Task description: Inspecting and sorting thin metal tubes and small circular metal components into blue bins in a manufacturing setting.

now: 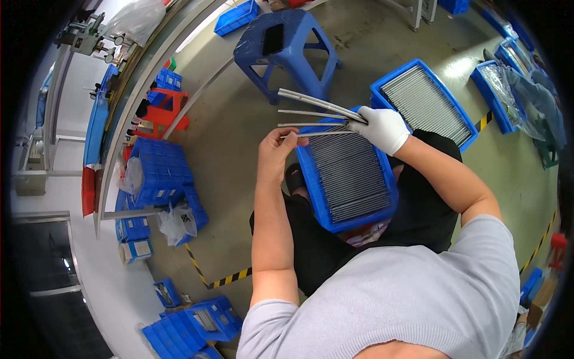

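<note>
From where I watch, the right hand [382, 129], in a white glove, is clenched on a fan of thin metal rods [317, 103], gripping them near 1 end above the far right corner of the nearer blue bin [365, 221]. The bare left hand [278, 152] is just outside that bin's far left corner, and its fingertips seem to pinch the free end of the lowest rod [329, 134].

My main worry is that gloved grip. The rods spread apart at their free ends and are held at only 1 end, so if the glove loosens while the left hand pulls, I think 1 or 2 could slide out. Their free ends reach past the bin's far left corner, so a dropped rod could miss the bin and land on the floor [221, 221].

The packed rods [353, 170] inside lie in close rows; a rod falling there could settle crosswise and upset them. The bin sits between the knees, and I can't tell what carries it, so a shifting leg might tilt its near edge.

Off the right edge stands a 2nd bin [378, 90], also filled with rods. If the right elbow swung wide, I doubt it would hit that bin, but the hanging rod ends might scrape its near corner.
</note>
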`<state>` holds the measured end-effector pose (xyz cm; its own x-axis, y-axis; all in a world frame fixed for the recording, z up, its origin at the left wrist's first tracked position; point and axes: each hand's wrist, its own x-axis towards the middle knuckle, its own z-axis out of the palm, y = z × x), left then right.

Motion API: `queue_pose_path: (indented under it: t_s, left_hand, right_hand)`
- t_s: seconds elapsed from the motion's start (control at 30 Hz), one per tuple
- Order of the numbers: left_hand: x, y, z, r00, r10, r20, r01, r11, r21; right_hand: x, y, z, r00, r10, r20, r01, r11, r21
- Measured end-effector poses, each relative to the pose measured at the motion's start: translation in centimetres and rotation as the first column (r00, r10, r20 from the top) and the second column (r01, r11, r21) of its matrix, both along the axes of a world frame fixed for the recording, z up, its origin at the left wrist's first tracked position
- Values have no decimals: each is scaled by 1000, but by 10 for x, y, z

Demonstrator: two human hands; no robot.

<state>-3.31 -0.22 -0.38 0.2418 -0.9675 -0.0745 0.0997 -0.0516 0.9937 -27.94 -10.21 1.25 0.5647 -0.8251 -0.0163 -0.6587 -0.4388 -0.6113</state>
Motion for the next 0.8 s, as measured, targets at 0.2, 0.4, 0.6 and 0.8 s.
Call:
queue_pose_path:
  t_s: [0.2, 0.4, 0.6, 0.8]
  left_hand:
    - [2, 1, 1, 993, 25, 114, -31, 998, 46]
    - [28, 9, 10, 974, 220, 49, -222, 975, 23]
    - [20, 5, 3, 985, 168, -49, -168, 986, 1]
    - [20, 2, 1, 987, 139, -78, -138, 990, 16]
  right_hand:
    - [0, 0, 10, 995, 34, -93, -39, 998, -55]
    - [-7, -10, 6, 996, 7, -86, -5, 1000, 26]
    - [1, -1, 10, 993, 55, -106, -54, 998, 9]
    - [-1, 2, 13, 992, 43, -118, -63, 983, -171]
